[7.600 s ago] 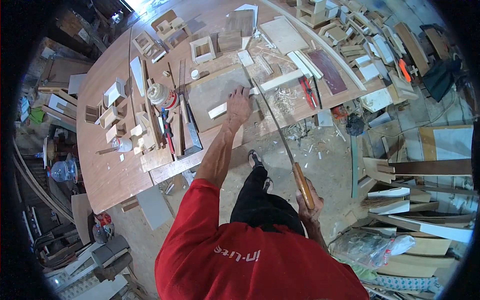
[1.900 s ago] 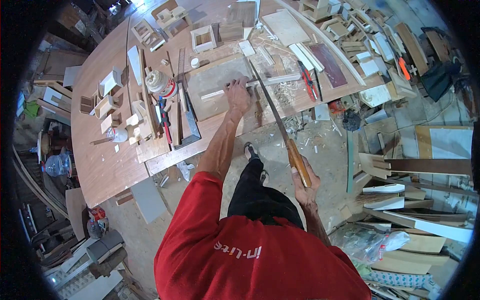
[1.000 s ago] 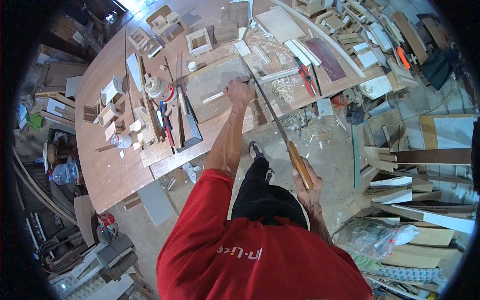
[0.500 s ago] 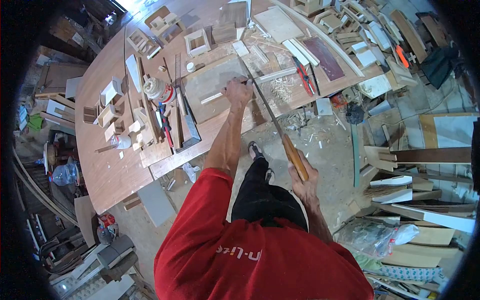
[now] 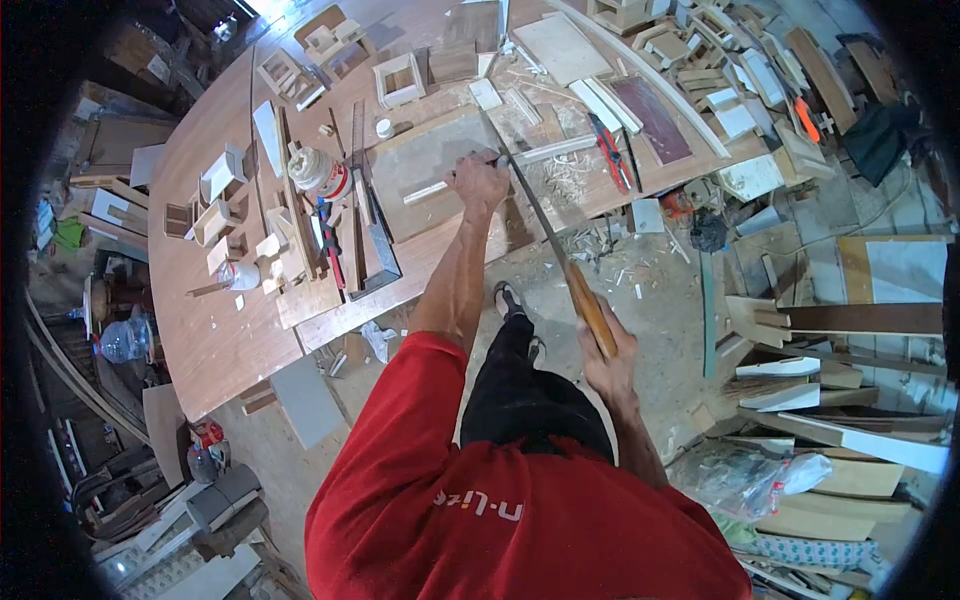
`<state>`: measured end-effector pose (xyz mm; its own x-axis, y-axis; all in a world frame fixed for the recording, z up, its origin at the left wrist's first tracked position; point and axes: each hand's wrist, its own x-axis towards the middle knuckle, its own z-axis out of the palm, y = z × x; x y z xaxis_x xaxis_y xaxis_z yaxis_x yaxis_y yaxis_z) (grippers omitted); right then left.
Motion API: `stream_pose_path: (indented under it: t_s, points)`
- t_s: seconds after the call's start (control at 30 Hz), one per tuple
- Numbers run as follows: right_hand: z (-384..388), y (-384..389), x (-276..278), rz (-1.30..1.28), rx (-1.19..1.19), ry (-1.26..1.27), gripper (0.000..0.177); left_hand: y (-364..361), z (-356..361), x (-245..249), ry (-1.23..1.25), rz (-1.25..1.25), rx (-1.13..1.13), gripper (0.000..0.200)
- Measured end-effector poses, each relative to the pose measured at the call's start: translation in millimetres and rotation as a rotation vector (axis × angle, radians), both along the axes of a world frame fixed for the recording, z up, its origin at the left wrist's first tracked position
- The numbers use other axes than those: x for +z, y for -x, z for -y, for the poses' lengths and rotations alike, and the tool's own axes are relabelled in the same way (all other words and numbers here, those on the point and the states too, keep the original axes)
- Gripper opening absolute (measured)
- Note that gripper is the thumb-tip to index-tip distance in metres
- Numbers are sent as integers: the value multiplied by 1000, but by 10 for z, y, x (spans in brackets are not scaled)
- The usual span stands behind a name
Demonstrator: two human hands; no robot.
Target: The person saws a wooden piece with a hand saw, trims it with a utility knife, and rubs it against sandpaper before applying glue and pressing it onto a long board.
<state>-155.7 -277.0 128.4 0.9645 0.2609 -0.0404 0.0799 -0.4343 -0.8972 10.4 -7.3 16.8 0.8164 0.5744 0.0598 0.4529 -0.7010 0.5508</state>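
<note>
Left hand clamps wood strip flat, right hand clenched on saw handle. Long straight strokes, fingers off the line, seem best.

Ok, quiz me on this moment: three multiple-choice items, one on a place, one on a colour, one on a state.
1. The left hand lies:
A) on the strip on the table
B) on the floor
C) on a jar

2. The handle of the saw is:
A) blue
B) orange-brown
C) white

3. The right hand is:
A) open and empty
B) shut on the saw
C) flat on the table

Answers:
1 A, the hand holds the pale strip down beside the blade.
2 B, the handle shows orange-brown wood.
3 B, its fingers wrap the handle off the table's edge.
</note>
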Motion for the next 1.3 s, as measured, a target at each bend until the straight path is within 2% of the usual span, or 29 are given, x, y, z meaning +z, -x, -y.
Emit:
stream_pose_path:
  t_s: [0.07, 0.13, 0.2, 0.23, 0.3, 0.4, 0.43, 0.5, 0.63, 0.7, 0.83, 0.9, 1.1, 1.3]
  points:
    - [-132, -125, -47, -131, -42, -15, 42, 41, -14, 8, 4, -2, -39, 26]
    - [-171, -102, -104, -37, -59, -44, 43, 80, -51, -98, 6, -8, -78, 27]
    - [-171, -73, -101, 62, -44, -16, 45, 182, -3, -221, -223, 272, -96, 29]
    - [-175, -83, -81, 64, -37, -16, 45, 192, -2, -211, -223, 274, -88, 29]
    - [-180, -89, -19, -154, -45, -4, 39, 196, 1, -149, -163, 136, -98, 27]
    - [-152, -101, -4, -179, -37, 23, 38, 230, 49, -77, -187, 131, -119, 25]
    - [-122, -90, 9, -178, -37, 27, 38, 218, 61, -82, -183, 132, -118, 25]
    - [-41, -5, 61, -108, -22, 8, 38, 210, 70, -130, -263, 143, -85, 38]
    - [100, 136, 157, -123, -4, 42, 40, 183, 56, -195, -292, 202, -78, 34]
    - [114, 154, 138, 87, 19, -16, 44, 198, 57, -169, -268, 181, -105, 34]
    - [57, 104, 196, 30, 15, 3, 43, 207, 51, -188, -288, 160, -119, 35]
    - [-19, 19, 214, -74, 21, 44, 44, 205, 31, -224, -310, 276, -148, 30]
    - [72, 111, 244, 31, 25, -15, 42, 195, 34, -210, -326, 268, -155, 30]
    - [43, -8, 209, 23, 30, 2, 41, 202, 17, -137, -280, 233, -185, 30]
